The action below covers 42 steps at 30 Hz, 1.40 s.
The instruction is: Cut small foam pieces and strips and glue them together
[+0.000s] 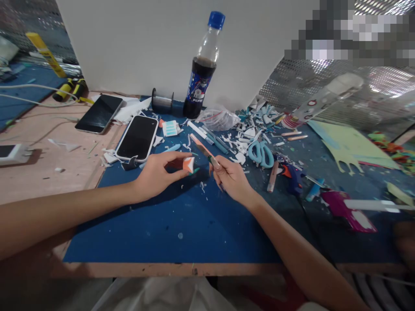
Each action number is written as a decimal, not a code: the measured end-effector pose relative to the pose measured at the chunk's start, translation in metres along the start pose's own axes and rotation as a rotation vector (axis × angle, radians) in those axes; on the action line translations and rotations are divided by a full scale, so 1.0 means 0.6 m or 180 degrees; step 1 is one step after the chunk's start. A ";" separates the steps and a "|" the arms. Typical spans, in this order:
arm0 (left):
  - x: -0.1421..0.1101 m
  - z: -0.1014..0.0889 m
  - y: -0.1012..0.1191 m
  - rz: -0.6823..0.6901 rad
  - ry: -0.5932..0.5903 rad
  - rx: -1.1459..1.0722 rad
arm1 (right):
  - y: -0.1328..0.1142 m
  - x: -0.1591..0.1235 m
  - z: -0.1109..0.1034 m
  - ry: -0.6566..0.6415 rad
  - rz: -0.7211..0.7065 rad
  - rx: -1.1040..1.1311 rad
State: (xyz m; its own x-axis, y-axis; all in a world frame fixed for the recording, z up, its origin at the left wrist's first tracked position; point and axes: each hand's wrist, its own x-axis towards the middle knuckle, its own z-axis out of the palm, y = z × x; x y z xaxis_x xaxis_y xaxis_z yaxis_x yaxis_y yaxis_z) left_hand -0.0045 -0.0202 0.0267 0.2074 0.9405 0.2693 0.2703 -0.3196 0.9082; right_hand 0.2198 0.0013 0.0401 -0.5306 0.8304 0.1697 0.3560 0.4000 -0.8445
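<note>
Over the blue mat [155, 233], my left hand [155, 175] pinches a small orange and white block [188, 164] between thumb and fingertips. Just to its right, my right hand [231, 177] is closed around a slim knife [204, 150], whose long flat blade points up and to the left and looks orange along one edge. The blade and the block are apart. A white-framed phone [137, 137] lies behind my left hand. Light-blue scissors [260, 154] rest to the right of my right hand, with white scraps [240, 156] around them.
A Pepsi bottle [201, 71] stands at the back beside a spool [162, 100]. A second phone [99, 113] lies at left. To the right are a dark blue glue gun [294, 179], a magenta tool [348, 211] and pale green sheets [353, 144]. Scraps pile at the back.
</note>
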 end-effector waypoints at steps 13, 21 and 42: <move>0.000 -0.005 0.004 0.0286 -0.0176 -0.0015 | -0.015 -0.006 0.009 -0.0040 0.0577 0.0608; 0.002 -0.005 0.006 0.0825 -0.0321 0.0644 | -0.055 -0.002 0.040 0.0213 0.1682 0.1944; 0.002 0.000 -0.003 0.1325 -0.0036 0.1259 | -0.063 -0.003 0.043 0.0248 0.1994 0.2025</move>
State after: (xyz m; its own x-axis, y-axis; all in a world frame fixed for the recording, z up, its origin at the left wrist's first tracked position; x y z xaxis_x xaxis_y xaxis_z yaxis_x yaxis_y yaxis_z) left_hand -0.0044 -0.0184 0.0255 0.3810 0.7256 0.5730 0.4944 -0.6836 0.5369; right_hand 0.1876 -0.0252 0.0583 -0.3203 0.8575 -0.4026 0.0566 -0.4069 -0.9117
